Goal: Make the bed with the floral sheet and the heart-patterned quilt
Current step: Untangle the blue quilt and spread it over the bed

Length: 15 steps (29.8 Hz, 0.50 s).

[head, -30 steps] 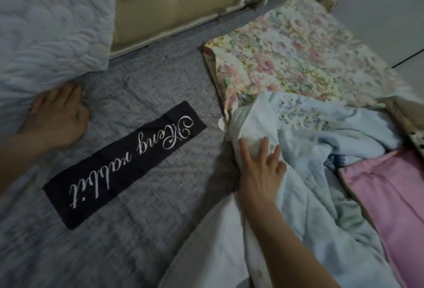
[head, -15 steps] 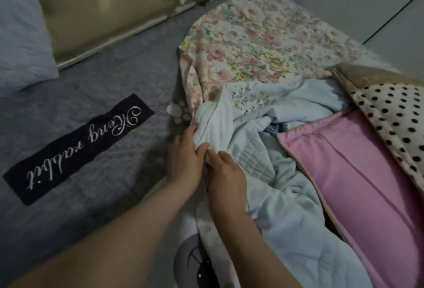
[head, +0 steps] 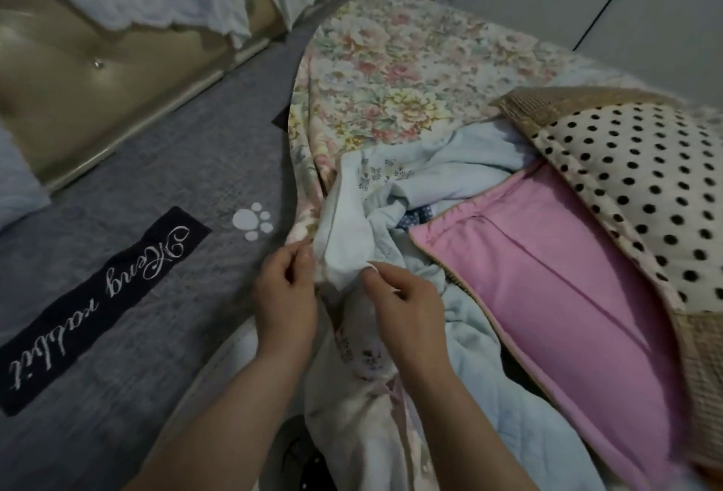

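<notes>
Left hand (head: pixel 285 296): thumb and forefinger pinch a pale fold of the quilt (head: pixel 461 365), other fingers curled loosely behind. Right hand (head: pixel 409 304): thumb and forefinger pinch the same fold just right of the left hand, rest curled under. The pinched fold is lifted off the bed, near centre.

The quilt is pale blue with stitched quilting and small flower sprigs on a white side. It is bunched and twisted, running from the near edge up to the floral sheet (head: pixel 395 75). Heart pattern too dim to tell.

The sheet has pink and yellow blooms and lies flat at far right, its left edge rumpled beside the left hand. Pink pillow (head: pixel 555 294) is right of the quilt, with the polka-dot pillow (head: pixel 641 185) overlapping it. Grey mattress cover (head: pixel 156 177) is left, with a black label (head: pixel 94 306) and paw print (head: pixel 252 221). Beige headboard (head: pixel 98 71) is far left.
</notes>
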Motion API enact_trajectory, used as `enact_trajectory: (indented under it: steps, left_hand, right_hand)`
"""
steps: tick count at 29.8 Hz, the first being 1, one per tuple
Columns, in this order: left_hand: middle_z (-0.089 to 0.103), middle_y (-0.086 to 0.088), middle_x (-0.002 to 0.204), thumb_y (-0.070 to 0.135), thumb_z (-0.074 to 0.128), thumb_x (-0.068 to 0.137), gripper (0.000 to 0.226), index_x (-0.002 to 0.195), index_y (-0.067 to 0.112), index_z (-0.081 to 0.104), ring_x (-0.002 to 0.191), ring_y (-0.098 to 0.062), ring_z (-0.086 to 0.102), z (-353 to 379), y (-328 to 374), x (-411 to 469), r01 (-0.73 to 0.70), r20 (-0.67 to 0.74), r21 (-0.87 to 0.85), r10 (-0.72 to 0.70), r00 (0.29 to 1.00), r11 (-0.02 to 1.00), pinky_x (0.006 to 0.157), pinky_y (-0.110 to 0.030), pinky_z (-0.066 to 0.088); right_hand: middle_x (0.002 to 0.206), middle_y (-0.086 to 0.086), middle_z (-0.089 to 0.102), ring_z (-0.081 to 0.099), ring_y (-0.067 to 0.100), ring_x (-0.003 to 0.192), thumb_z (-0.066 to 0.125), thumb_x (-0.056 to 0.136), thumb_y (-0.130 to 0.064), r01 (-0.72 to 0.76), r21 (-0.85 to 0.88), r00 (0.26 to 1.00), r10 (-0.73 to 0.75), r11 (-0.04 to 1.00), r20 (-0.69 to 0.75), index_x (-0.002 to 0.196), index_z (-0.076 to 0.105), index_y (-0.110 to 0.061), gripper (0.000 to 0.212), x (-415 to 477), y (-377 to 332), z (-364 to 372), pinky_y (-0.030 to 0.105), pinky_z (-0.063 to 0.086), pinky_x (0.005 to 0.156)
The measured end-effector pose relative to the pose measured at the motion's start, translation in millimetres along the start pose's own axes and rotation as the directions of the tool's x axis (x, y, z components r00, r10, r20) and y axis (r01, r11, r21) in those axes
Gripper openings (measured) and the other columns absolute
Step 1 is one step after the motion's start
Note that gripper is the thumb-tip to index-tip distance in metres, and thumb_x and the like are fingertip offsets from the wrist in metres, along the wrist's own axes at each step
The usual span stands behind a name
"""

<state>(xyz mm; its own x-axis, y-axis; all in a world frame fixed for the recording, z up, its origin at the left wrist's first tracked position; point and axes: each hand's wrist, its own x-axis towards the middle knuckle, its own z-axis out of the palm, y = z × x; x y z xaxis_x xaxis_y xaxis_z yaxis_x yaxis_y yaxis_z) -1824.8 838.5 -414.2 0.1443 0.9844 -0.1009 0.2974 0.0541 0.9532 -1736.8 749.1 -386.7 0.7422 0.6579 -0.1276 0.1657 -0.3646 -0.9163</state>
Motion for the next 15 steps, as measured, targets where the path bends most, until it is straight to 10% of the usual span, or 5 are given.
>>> enact_trajectory:
  steps: [5,9,12,15]
  left_hand:
    - [0.069,0.006,0.111,0.021,0.052,0.100,0.023,0.106,0.029,0.072,0.105,-0.011,0.063,21.5,37.6,-2.2,0.042,-0.038,-0.103,-0.046,0.998,0.994,0.092,-0.031,0.052]
    - [0.067,-0.011,0.121,0.008,0.047,0.100,0.033,0.130,0.017,0.057,0.095,-0.020,0.067,36.6,44.8,14.1,0.492,0.293,-0.380,-0.402,0.867,0.783,0.068,-0.033,0.059]
    - [0.073,-0.016,0.096,0.003,0.045,0.100,0.027,0.121,-0.003,0.060,0.072,-0.017,0.067,36.2,40.8,2.8,0.618,0.470,-0.176,-0.486,0.737,0.767,0.060,-0.027,0.057]
    - [0.075,-0.007,0.083,0.031,0.056,0.099,0.033,0.091,0.003,0.072,0.079,-0.019,0.070,27.7,32.5,-10.0,0.403,0.558,0.072,-0.372,0.742,0.912,0.074,-0.032,0.055]
  right_hand:
    - [0.090,-0.017,0.073,0.064,0.011,0.087,0.063,0.081,-0.047,-0.142,0.218,0.985,0.160,0.966,-0.066,0.092,0.078,-0.035,0.022,-11.1,-1.4,-31.6,0.047,0.056,0.082]
    - [0.074,-0.003,0.069,0.062,0.013,0.069,0.065,0.093,-0.027,-0.229,0.359,0.969,0.246,0.905,-0.004,0.076,0.078,-0.033,0.022,-11.0,2.1,-53.4,0.036,0.052,0.058]
    - [0.092,-0.007,0.073,0.069,0.011,0.078,0.064,0.093,-0.028,-0.112,0.067,0.993,0.115,0.991,-0.031,0.096,0.076,-0.037,0.016,-13.8,15.4,-52.8,0.038,0.058,0.071]
    - [0.115,-0.007,0.055,0.061,0.005,0.089,0.062,0.087,-0.008,0.037,-0.127,0.954,-0.073,0.991,-0.292,0.114,0.063,-0.029,0.034,-24.7,19.0,-38.0,0.029,0.054,0.081]
